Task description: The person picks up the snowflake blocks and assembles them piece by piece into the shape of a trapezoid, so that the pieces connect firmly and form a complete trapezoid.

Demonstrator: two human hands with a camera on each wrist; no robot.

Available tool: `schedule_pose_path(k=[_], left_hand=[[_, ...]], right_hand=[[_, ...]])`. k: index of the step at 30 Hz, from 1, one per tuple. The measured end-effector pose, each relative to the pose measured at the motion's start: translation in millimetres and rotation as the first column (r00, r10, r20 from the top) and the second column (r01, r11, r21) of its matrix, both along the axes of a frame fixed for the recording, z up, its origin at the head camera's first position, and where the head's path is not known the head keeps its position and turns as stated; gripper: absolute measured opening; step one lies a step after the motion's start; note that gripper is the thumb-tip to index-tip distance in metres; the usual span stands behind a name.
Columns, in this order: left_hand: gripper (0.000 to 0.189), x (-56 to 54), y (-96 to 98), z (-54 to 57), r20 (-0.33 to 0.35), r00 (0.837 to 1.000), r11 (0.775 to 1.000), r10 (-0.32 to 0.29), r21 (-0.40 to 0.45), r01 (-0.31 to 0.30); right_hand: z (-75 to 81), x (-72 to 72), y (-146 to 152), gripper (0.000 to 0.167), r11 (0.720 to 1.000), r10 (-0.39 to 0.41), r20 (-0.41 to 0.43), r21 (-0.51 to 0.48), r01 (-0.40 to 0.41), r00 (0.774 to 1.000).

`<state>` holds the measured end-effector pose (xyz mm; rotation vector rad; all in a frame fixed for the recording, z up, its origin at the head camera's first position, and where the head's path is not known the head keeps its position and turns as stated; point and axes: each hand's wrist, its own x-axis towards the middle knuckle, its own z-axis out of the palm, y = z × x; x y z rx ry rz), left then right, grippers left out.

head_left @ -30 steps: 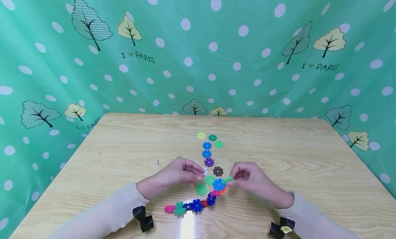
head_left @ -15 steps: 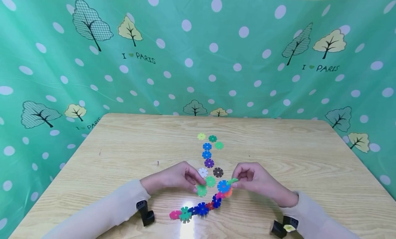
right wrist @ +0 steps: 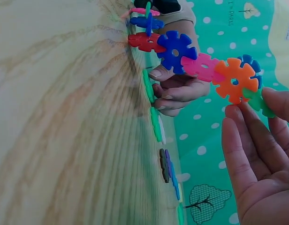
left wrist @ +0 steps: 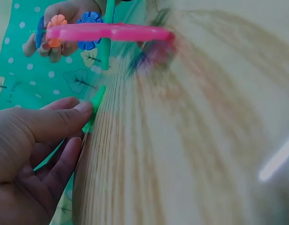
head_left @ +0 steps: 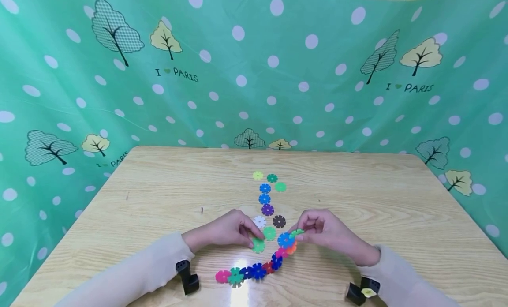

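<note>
My right hand (head_left: 327, 230) pinches a green interlocking disc (right wrist: 260, 102) between thumb and fingers. That disc ends a chain of slotted plastic discs, with a light blue disc (head_left: 285, 240), an orange disc (right wrist: 236, 80), a pink disc (right wrist: 201, 67), a dark blue disc (head_left: 258, 271) and a red disc (right wrist: 147, 42) among them. The chain hangs above the table and runs left to a magenta disc (head_left: 223, 276). My left hand (head_left: 226, 230) pinches the edge of a loose light green disc (head_left: 258, 245) at the tabletop; part of it is hidden by the fingers.
Loose discs lie flat up the middle of the wooden table (head_left: 158, 188): a second light green disc (head_left: 269, 233), a white disc (head_left: 259, 222), a brown disc (head_left: 279, 221), a purple disc (head_left: 267, 210) and several others. A green dotted curtain (head_left: 254, 99) hangs behind.
My left hand has gone from beside the white disc to the nearer light green disc and taken its edge. The chain in my right hand has shifted slightly right and towards me.
</note>
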<state>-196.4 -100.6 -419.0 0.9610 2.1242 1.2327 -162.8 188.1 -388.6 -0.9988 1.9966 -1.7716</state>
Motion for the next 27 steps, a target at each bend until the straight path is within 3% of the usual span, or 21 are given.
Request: schedule_pose_path(k=[9,16,22,27], left_hand=[[0.025,2.6,0.9,1.9,-0.078,0.997,1.0,-0.022,-0.022,0.021],[0.027,6.6,2.0,6.5,-0.126,0.99,0.997,-0.063,-0.06,0.056],[0.027,8.9,2.6,8.7,-0.126,0.992,0.994,-0.016,-0.108,0.003],[0.023,9.7,1.5,9.3,-0.119,0.992,0.995,0.034,-0.09,-0.045]], right_hand=[[-0.4,1.5,-1.2,0.006,0.996,-0.069,-0.025,0.052,0.07,0.997],[-2.3,1.6,-1.8,0.007,0.996,-0.087,-0.036,0.028,0.088,0.996],[-3.5,2.7,-2.4,0.007,0.991,-0.123,-0.063,0.039,0.125,0.99],[-3.3,3.2,-2.5,0.007,0.984,-0.159,-0.074,0.07,0.165,0.984]])
